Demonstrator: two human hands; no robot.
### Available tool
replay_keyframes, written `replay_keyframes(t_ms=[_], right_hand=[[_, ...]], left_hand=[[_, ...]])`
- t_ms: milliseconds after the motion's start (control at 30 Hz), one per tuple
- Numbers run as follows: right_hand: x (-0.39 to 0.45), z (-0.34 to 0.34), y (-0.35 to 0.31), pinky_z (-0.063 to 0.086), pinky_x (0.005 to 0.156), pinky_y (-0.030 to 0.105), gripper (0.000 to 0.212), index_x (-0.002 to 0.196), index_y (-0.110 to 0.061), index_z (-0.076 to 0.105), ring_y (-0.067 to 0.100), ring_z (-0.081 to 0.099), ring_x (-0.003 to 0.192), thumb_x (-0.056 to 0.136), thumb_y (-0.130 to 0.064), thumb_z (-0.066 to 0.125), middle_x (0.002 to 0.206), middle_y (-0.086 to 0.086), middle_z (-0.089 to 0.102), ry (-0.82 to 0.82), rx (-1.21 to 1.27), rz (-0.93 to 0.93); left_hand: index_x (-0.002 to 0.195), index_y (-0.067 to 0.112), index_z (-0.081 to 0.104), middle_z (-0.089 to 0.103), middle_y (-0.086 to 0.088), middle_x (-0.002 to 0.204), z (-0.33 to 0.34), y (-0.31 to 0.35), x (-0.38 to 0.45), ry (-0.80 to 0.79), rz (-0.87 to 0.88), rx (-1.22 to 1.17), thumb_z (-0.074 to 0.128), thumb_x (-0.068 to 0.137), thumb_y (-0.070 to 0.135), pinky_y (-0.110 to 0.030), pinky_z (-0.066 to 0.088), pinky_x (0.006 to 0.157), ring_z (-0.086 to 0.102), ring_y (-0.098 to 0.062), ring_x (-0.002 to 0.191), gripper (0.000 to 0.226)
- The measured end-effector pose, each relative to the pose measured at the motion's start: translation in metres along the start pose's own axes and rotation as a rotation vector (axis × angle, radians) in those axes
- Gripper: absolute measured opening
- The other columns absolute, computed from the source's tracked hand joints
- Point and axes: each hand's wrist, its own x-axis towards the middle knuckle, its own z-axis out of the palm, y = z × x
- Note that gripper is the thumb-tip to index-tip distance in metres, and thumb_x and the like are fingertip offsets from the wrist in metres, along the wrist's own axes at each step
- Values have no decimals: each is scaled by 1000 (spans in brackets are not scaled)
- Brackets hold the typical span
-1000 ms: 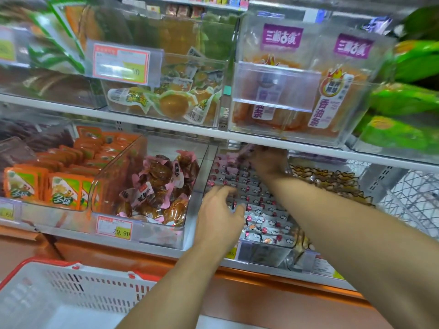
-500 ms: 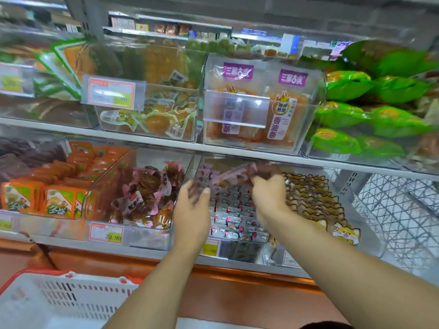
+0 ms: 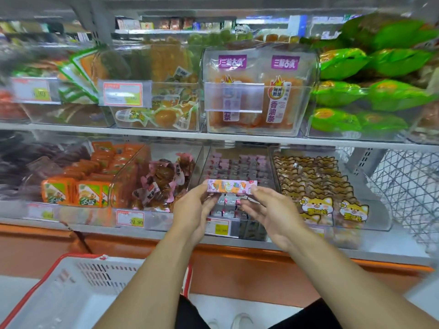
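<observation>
Currently you hold a long pink snack packet [image 3: 231, 186] level between both hands: your left hand [image 3: 193, 206] pinches its 9 o'clock end and your right hand [image 3: 269, 216] its 3 o'clock end, in front of the clear bin [image 3: 251, 230] of pink packets.

pink snack packet [image 3: 231, 186], level, above bin

snack packet [image 3: 231, 186]: pink, orange cartoon print | basket [image 3: 71, 290]: white, red rim
</observation>
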Motion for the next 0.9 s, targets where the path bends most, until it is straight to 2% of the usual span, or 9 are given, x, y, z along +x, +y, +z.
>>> replay_keyframes(t_ms=[133, 233, 367, 467, 600, 733, 833, 900], right_hand=[[1, -1, 3, 62, 75, 31, 15, 110, -9, 69, 23, 77, 89, 95, -13, 69, 105, 11, 76, 5, -36, -24], [3, -2, 3, 60, 66, 27, 14, 110, -11, 69, 20, 78, 86, 96, -14, 68, 101, 8, 77, 10, -70, -50], [6, -5, 3, 63, 73, 31, 15, 110, -12, 68, 17, 78, 81, 96, -17, 68, 86, 0, 79, 7, -83, -76], [7, -9, 3, 61, 74, 31, 13, 109, -15, 66, 16, 77, 80, 97, -21, 67, 80, -6, 79, -2, -106, -94], [10, -13, 3, 63, 71, 29, 13, 108, -15, 69, 17, 77, 83, 97, -21, 68, 87, 0, 79, 17, -96, -108], [12, -13, 3, 58, 64, 26, 8, 103, -16, 71, 13, 76, 79, 96, -19, 68, 93, 2, 78, 69, -56, -141], [13, -12, 3, 57, 63, 25, 6, 102, -18, 70, 12, 74, 76, 97, -19, 68, 97, 3, 76, 82, -50, -136], [12, -12, 3, 58, 65, 25, 9, 106, -21, 68, 13, 74, 83, 97, -21, 68, 107, 0, 74, 66, -108, -171]], left_hand=[[103, 3, 69, 78, -13, 87, -1, 1, 3, -21, -60, -109, 60, 99, 10, -25, 61, 64, 77, -19, 80, 12], [106, 3, 69, 78, -13, 90, -1, 1, 4, -20, -54, -93, 61, 98, 10, -26, 62, 66, 77, -19, 83, 13], [106, 3, 72, 78, -11, 99, -2, -3, 6, -2, 1, -25, 67, 94, 6, -27, 62, 70, 76, -19, 90, 13], [106, 2, 71, 78, -12, 97, -2, -3, 8, -16, 17, 8, 65, 95, 5, -26, 62, 70, 76, -16, 87, 13], [104, 3, 70, 78, -12, 95, 0, -5, 9, 5, 27, 9, 64, 96, 6, -30, 62, 80, 76, -16, 85, 11], [109, 5, 69, 79, -10, 95, 3, -8, 9, 5, -1, 3, 60, 99, 8, -25, 61, 67, 76, -14, 85, 14], [112, 4, 68, 78, -11, 99, 3, -9, 10, -7, 1, 4, 60, 99, 9, -26, 61, 71, 76, -17, 91, 16], [114, 4, 68, 77, -13, 104, 1, -8, 11, 0, 23, 35, 62, 98, 8, -27, 61, 75, 75, -19, 96, 18]])
